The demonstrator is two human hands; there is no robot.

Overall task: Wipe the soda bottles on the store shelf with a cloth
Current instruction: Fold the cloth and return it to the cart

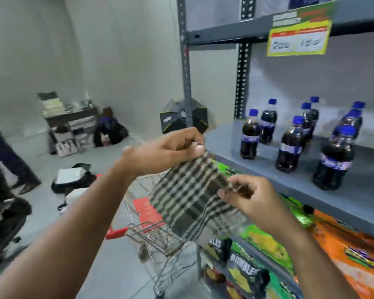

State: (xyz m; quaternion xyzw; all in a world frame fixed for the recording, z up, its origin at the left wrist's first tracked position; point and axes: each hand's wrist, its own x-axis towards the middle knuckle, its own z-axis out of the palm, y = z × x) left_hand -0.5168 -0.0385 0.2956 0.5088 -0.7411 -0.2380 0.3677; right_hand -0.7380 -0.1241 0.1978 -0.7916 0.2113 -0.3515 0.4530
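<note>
Two hands, left and right, pinch opposite edges of a limp checked cloth spread before the shelf's front edge. Cola bottles standing there look light, smooth, tippable; likely best steadied near the cap.

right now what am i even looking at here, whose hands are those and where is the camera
The camera sits on a person's head, looking forward and down, so the two bare arms reaching in are that person's own; there is no machine. The left hand and the right hand each pinch an edge of a checked cloth, stretched between them in the air. To the right is a grey shelf with dark soda bottles standing upright, all with blue caps. None is touched yet. Below the cloth stands a shopping cart, and snack bags fill the lower shelf.
</note>
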